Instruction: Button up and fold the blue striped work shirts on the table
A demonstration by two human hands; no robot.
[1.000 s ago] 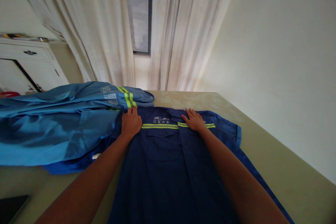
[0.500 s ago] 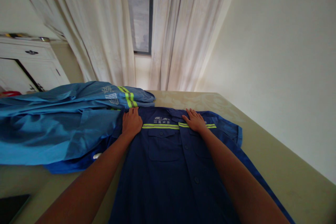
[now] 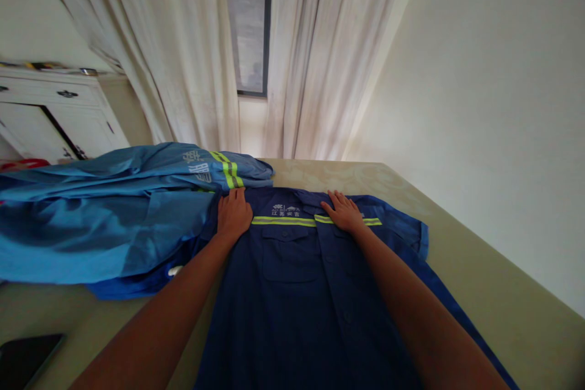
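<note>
A navy work shirt (image 3: 292,256) with a yellow-and-grey reflective stripe lies spread, front up, before me. Its buttoned placket and a chest pocket show, and white lettering sits above the stripe. My left hand (image 3: 234,214) rests flat on the shoulder at the left, fingers extended. On the other side of the chest, near the collar, my right hand (image 3: 343,210) lies flat with its fingers spread. Touching the left side of the shirt is a heap of lighter blue work clothes (image 3: 105,213) with a similar stripe. My forearms cover part of the shirt's sides.
The clothes lie on a pale patterned tabletop (image 3: 466,262). A dark phone-like slab (image 3: 30,356) is at the lower left. Beyond stand a white cabinet (image 3: 68,116) and long curtains (image 3: 183,42) by a window. A plain wall (image 3: 498,103) rises on the right.
The view has shifted slightly, so everything sits a little further right and more of the dark slab shows. Both hands keep their places on the shirt.
</note>
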